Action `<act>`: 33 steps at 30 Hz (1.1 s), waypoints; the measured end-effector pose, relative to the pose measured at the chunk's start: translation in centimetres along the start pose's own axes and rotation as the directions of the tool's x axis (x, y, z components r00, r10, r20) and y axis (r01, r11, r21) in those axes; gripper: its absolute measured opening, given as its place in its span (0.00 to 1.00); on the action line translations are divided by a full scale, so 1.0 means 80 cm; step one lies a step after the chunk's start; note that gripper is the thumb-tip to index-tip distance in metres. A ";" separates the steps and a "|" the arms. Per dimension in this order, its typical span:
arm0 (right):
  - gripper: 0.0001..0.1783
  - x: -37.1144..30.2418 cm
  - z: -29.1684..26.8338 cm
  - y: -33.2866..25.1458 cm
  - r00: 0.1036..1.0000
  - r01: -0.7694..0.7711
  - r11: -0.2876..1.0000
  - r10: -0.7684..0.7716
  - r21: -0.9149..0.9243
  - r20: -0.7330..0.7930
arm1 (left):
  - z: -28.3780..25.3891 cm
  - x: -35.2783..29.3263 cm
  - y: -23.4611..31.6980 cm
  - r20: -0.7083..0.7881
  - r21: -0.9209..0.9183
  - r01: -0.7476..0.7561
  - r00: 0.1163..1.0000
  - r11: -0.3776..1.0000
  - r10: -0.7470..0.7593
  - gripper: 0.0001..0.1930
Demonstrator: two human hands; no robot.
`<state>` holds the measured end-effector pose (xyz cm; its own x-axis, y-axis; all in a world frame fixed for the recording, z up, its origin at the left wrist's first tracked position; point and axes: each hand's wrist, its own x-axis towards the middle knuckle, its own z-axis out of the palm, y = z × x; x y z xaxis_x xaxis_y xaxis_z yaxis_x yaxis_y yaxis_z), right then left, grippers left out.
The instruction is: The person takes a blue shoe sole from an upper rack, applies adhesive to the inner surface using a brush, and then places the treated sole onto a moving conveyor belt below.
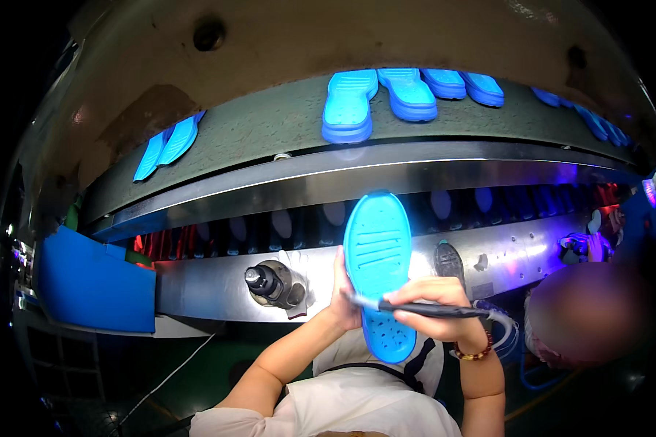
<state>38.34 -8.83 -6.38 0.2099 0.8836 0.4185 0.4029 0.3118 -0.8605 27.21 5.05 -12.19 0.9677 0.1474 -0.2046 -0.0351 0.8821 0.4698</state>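
A bright blue shoe sole (377, 244) stands on end in front of my body, its ridged inner face towards me and small holes at its lower end. My left hand (342, 297) grips it along the left edge, fingers partly hidden behind it. In my right hand (439, 297) is a black pen-shaped tool (434, 310) with a pale tip and a clear hose trailing off to the right. The tool lies across the lower part of the sole, its tip at the left edge near my left hand; whether it touches cannot be made out.
Beyond a metal rail (270, 186), several blue soles (348, 109) lie on a green belt (255, 124). A black-topped container (270, 284) stands on the metal bench, left of my hands. Behind my right hand is a dark shoe (449, 260). Another person (547, 320) is at the right.
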 end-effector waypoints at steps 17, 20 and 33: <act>0.11 -0.031 -0.003 -0.004 0.996 0.088 0.995 -0.086 -0.052 0.036 | 0.013 0.015 0.022 -0.039 0.082 -0.402 0.913 0.912 0.405 0.52; 0.10 -0.041 -0.007 0.003 0.996 0.049 0.994 -0.042 0.096 -0.074 | 0.023 0.018 0.030 -0.137 0.061 -0.393 0.907 0.917 0.398 0.52; 0.12 -0.054 -0.010 0.007 0.997 -0.019 0.999 0.017 -0.027 -0.076 | 0.035 0.023 0.040 0.024 0.058 -0.428 0.904 0.902 0.427 0.53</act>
<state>38.36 -12.74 -8.46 0.2843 0.8596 0.4245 0.4225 0.2851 -0.8604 29.59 6.89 -8.64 0.8656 0.4995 0.0359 -0.4310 0.7065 0.5613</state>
